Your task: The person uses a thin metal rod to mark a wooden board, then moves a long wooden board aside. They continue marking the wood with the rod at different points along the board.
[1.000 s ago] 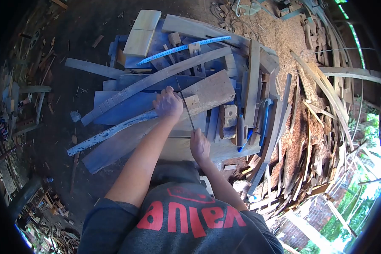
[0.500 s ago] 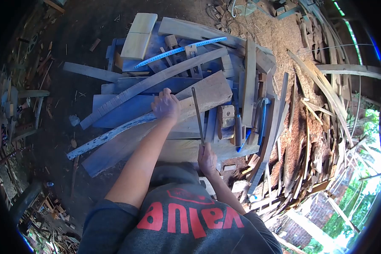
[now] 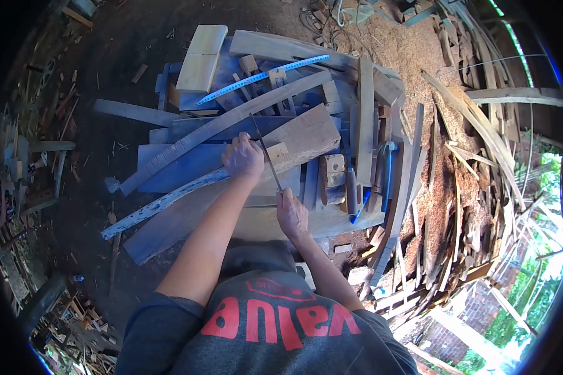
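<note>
My left hand (image 3: 243, 156) is closed at the left end of a thick wooden block (image 3: 309, 134); whatever its fingers grip is hard to make out. My right hand (image 3: 292, 215) is wrapped round the lower end of a thin dark rod-like tool (image 3: 270, 161). The tool slants up and left, its tip beyond the block and near a long curved wooden strip (image 3: 225, 122). A smaller wood piece (image 3: 277, 152) shows beside the tool, against the block. Below my left hand lies a board with a whitish, rough edge (image 3: 162, 203).
A blue measuring tape (image 3: 263, 76) stretches across the wood at the back. Beside the block are a short holed wooden piece (image 3: 333, 179) and a dark-handled tool (image 3: 351, 190). Long planks (image 3: 365, 125) lie on the right; sawdust and scrap strips (image 3: 456, 206) cover the ground beyond.
My right hand has moved left and slightly up, and the rod-like tool now tilts further left, across the block near my left hand. My left hand has barely moved.
</note>
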The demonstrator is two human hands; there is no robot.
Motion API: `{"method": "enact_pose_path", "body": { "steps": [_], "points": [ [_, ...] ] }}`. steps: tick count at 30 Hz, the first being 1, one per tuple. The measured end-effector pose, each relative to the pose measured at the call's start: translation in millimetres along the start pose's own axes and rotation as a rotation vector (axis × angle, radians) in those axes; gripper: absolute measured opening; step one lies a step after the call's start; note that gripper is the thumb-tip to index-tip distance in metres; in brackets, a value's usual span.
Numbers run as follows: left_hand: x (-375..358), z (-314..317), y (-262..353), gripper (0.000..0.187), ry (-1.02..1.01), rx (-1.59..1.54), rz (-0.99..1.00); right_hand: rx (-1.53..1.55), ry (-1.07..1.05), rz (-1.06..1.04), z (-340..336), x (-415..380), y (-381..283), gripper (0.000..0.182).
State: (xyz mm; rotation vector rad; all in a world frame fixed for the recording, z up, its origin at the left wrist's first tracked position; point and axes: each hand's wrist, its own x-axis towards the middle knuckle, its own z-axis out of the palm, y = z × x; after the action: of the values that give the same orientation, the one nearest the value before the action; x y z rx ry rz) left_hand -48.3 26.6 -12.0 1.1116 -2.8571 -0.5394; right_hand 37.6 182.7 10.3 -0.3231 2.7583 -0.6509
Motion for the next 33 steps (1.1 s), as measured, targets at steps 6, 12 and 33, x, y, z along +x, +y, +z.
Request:
{"method": "enact_pose_path", "body": {
  "steps": [6, 12, 33],
  "points": [
    [-0.4, -0.6, 0.0, 0.016, 0.002, 0.008, 0.001, 0.006, 0.003, -0.018, 2.4, 31.9, -14.9, 0.018],
    [-0.2, 1.0, 0.3, 0.016, -0.007, 0.008, -0.015, -0.051, 0.017, -0.054, -1.3, 34.8, -18.5, 0.016],
    [1.7, 2.5, -0.7, 0.016, -0.053, 0.040, -0.003, -0.097, 0.053, -0.081, 2.4, 52.5, -27.9, 0.015]
  ]
}}
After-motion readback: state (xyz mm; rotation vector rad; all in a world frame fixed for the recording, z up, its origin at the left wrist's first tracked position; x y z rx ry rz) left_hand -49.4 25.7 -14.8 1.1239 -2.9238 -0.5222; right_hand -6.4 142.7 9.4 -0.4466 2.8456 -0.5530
